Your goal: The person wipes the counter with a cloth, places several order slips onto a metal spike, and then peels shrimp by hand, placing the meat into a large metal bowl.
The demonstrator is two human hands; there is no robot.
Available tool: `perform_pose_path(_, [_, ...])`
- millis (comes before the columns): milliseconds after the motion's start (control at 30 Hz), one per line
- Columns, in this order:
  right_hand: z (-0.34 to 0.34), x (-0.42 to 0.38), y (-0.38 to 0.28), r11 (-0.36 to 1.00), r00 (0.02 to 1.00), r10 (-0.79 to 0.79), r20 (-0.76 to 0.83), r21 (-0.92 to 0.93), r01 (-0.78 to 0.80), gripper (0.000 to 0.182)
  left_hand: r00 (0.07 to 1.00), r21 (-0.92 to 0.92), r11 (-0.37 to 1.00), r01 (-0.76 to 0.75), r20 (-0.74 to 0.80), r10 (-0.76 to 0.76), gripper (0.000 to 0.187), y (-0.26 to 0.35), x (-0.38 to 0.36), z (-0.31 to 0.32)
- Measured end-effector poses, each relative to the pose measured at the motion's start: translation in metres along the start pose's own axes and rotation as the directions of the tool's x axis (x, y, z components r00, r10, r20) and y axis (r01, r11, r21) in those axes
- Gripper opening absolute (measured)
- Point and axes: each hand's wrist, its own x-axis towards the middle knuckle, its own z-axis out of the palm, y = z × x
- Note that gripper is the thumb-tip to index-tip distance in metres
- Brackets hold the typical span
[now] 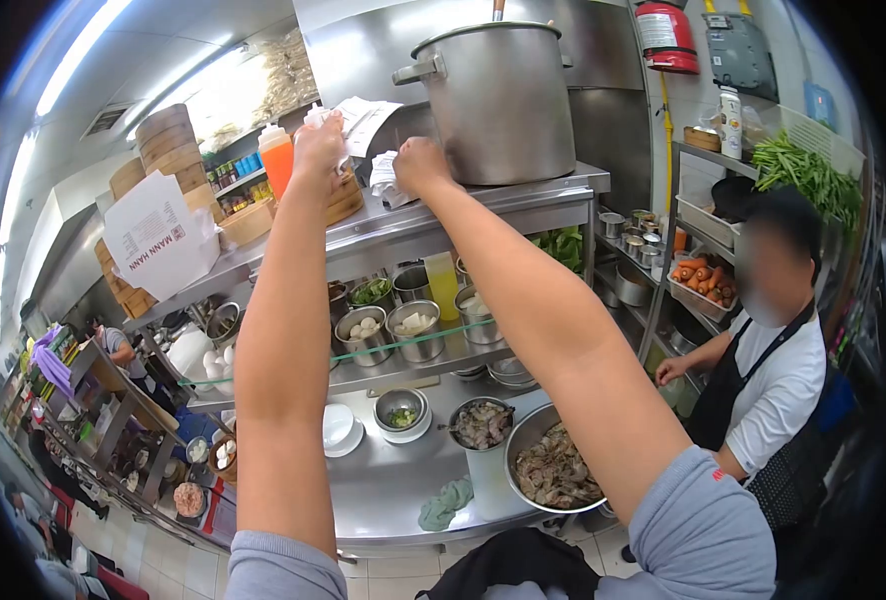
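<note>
Both my arms reach up to the steel top shelf [503, 198]. My left hand [320, 150] is closed around white paper slips [367, 118] beside two squeeze bottles, one filled with orange sauce [277, 160]. My right hand [422, 166] is closed at a crumpled bunch of white paper [387, 178], just left of a big steel stockpot [503, 100]. Its fingertips are partly hidden. Under my left hand, a round bamboo steamer [345, 200] stands on the shelf.
Below are steel pots of ingredients [416, 325], a bowl of raw shrimp [553, 470] and a green cloth [447, 505]. A co-worker [773, 370] in a black apron stands at right by racks of carrots [701, 278]. A white paper bag [161, 235] hangs at left.
</note>
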Motion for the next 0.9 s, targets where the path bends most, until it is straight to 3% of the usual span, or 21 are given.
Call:
perform_pose_path(67, [-0.013,0.0,-0.008,0.975,0.992,0.076,-0.101,0.216,-0.053,0.023,0.997,-0.021,0.997,-0.075,0.036,0.075,0.019,-0.02,0.022,-0.003])
perform_pose_path(100, [-0.028,-0.011,-0.022,0.931,0.976,0.132,-0.173,0.359,-0.062,0.026,0.988,0.109,0.982,-0.156,-0.002,0.157,0.021,-0.029,0.032,-0.004])
perform_pose_path(133, [-0.042,-0.018,-0.032,0.932,0.975,0.133,-0.176,0.356,-0.062,0.026,0.97,0.237,0.944,-0.229,-0.027,0.242,0.024,-0.033,0.036,-0.003])
perform_pose_path(167, [-0.054,-0.023,-0.041,0.865,0.952,0.2,-0.232,0.499,-0.06,0.03,0.97,0.233,0.945,-0.231,-0.024,0.243,0.024,-0.03,0.032,0.0])
perform_pose_path(200, [-0.061,-0.024,-0.045,0.777,0.922,0.272,-0.275,0.628,-0.041,0.035,0.943,0.37,0.882,-0.293,-0.042,0.33,0.026,-0.024,0.021,0.005])
perform_pose_path(233, [-0.066,-0.023,-0.049,0.665,0.953,0.299,-0.054,0.728,-0.167,0.048,0.908,0.5,0.797,-0.339,-0.047,0.416,0.029,-0.017,0.01,0.011])
perform_pose_path(267, [-0.069,-0.023,-0.053,0.668,0.953,0.297,-0.058,0.726,-0.164,0.048,0.907,0.497,0.797,-0.342,-0.047,0.419,0.029,-0.009,-0.001,0.017])
perform_pose_path(333, [-0.086,-0.035,-0.079,0.48,0.893,0.35,0.284,0.764,-0.431,0.052,0.891,0.526,0.761,-0.379,-0.015,0.454,0.03,0.004,-0.02,0.03])
perform_pose_path(400, [-0.086,-0.028,-0.077,0.428,0.899,0.327,0.292,0.802,-0.417,0.045,0.919,0.5,0.795,-0.342,0.003,0.394,0.034,0.01,-0.026,0.038])
perform_pose_path(467, [-0.079,-0.013,-0.067,0.364,0.909,0.305,0.283,0.848,-0.386,0.035,0.924,0.348,0.858,-0.377,0.076,0.375,0.031,0.01,-0.023,0.041])
perform_pose_path(500, [-0.086,-0.019,-0.071,0.252,0.921,0.261,0.29,0.9,-0.355,0.026,0.924,0.346,0.859,-0.378,0.076,0.376,0.031,0.016,-0.026,0.042])
perform_pose_path(567, [-0.084,-0.004,-0.064,0.277,0.933,0.259,0.248,0.907,-0.318,0.025,0.979,0.017,1.0,-0.015,0.205,0.011,0.022,0.03,-0.03,0.043])
perform_pose_path(600, [-0.084,0.002,-0.062,0.3,0.944,0.257,0.208,0.911,-0.282,0.025,0.979,0.016,1.0,-0.017,0.203,0.013,0.022,0.029,-0.025,0.041])
perform_pose_path(667, [-0.084,0.012,-0.058,0.331,0.95,0.217,0.226,0.898,-0.289,0.03,0.962,-0.155,0.983,0.102,0.268,-0.057,0.016,0.03,-0.012,0.039])
perform_pose_path(767, [-0.059,0.037,-0.04,0.3,0.975,0.113,0.19,0.929,-0.215,0.036,0.965,-0.126,0.983,0.135,0.244,-0.101,0.015,0.026,-0.004,0.044])
perform_pose_path(833, [-0.042,0.047,-0.025,0.411,0.941,0.278,0.193,0.862,-0.298,0.041,0.964,-0.092,0.984,0.154,0.232,-0.129,0.015,0.014,0.005,0.047])
perform_pose_path(900, [-0.016,0.05,-0.004,0.386,0.93,0.309,0.2,0.867,-0.315,0.044,0.959,-0.089,0.986,0.138,0.259,-0.111,0.017,0.0,0.013,0.05])
